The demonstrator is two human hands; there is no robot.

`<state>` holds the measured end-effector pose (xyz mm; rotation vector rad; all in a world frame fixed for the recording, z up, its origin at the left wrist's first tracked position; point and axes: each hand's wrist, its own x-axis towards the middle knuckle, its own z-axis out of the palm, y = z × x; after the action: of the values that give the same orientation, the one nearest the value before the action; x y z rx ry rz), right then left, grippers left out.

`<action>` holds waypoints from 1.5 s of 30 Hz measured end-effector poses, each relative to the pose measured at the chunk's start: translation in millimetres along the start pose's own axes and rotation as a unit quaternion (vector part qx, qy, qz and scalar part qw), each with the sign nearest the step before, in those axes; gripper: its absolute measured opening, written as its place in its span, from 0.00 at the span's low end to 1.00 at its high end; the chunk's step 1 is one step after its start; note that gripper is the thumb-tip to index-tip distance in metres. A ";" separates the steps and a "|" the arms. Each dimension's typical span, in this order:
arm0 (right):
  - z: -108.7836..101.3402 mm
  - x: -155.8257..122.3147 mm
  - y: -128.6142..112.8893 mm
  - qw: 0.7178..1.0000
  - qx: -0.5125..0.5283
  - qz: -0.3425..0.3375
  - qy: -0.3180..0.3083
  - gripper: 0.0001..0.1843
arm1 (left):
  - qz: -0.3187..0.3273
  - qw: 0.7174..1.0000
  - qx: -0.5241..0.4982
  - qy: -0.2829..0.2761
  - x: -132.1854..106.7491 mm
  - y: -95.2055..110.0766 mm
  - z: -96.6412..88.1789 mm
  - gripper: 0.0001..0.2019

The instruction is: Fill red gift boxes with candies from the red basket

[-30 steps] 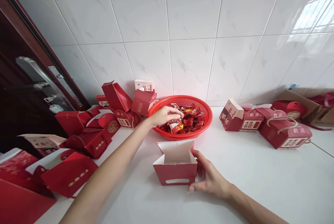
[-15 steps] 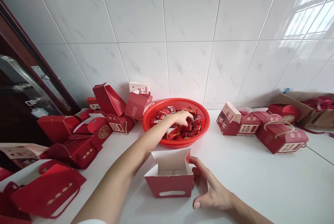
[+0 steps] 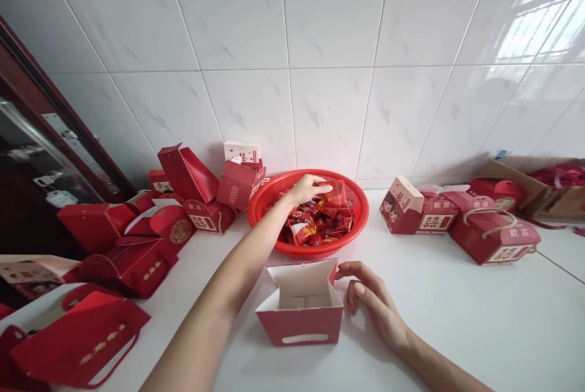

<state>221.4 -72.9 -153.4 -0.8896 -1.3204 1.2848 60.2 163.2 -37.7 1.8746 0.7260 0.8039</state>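
My left hand (image 3: pixel 308 191) is over the red plastic basket (image 3: pixel 260 221), its thumb and fingers pinching a red wrapped candy (image 3: pixel 337 195). Many more shiny red wrapped candies (image 3: pixel 304 230) lie heaped in the basket below it. In front of the basket stands a red paper box (image 3: pixel 301 326), its top open and its white inside bare. Beside the box's right side is my right hand (image 3: pixel 377 300), fingers loosely bent and apart with nothing in them; the index fingertip is at the box's upper right edge.
Several red gift boxes (image 3: pixel 137 264) crowd the left side by a dark door (image 3: pixel 27 178). More boxes (image 3: pixel 436 215) with pale labels stand at the right. A cardboard carton (image 3: pixel 553 203) holding red items is at the far right. A tiled wall (image 3: pixel 329 111) rises behind the basket.
My left hand has lifted slightly from the heap, and a red wrapped candy now shows in its fingers. My right thumb has drawn in toward the fingers.
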 end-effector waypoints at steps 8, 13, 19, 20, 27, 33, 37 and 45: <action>-8.4 16.1 -27.9 0.991 -0.019 -0.055 0.117 0.22 | 0.007 0.992 -0.122 0.011 0.8 1.2 2.1 0.20; -28.1 60.3 -73.6 0.987 0.101 -0.004 0.127 0.25 | 0.011 0.984 -0.174 -0.036 -1.8 8.1 4.1 0.14; -31.6 101.3 -93.2 0.975 0.180 0.052 0.118 0.23 | 0.030 0.981 -0.179 -0.073 -6.6 15.3 4.7 0.08; -29.4 104.3 -92.4 0.978 0.163 0.028 0.125 0.22 | 0.029 0.980 -0.180 -0.080 -6.7 15.9 4.7 0.08; -19.6 113.9 -84.0 0.982 0.050 -0.048 0.176 0.27 | -0.022 0.973 -0.220 -0.067 -6.2 22.2 6.5 0.16; -16.4 117.2 -85.7 0.981 0.014 -0.046 0.189 0.26 | -0.006 0.989 -0.127 -0.077 -9.4 28.1 12.7 0.21; -11.9 120.8 -87.5 0.976 0.034 -0.044 0.210 0.29 | 0.012 0.991 -0.117 -0.056 -8.9 27.8 14.3 0.24; -9.1 127.0 -89.6 0.958 0.117 -0.059 0.256 0.21 | 0.000 0.995 -0.098 -0.038 -4.4 19.2 15.9 0.32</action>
<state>220.6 38.4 -44.6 -0.8840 -0.7843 1.0007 72.6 144.1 -26.7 1.7189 0.5799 0.7712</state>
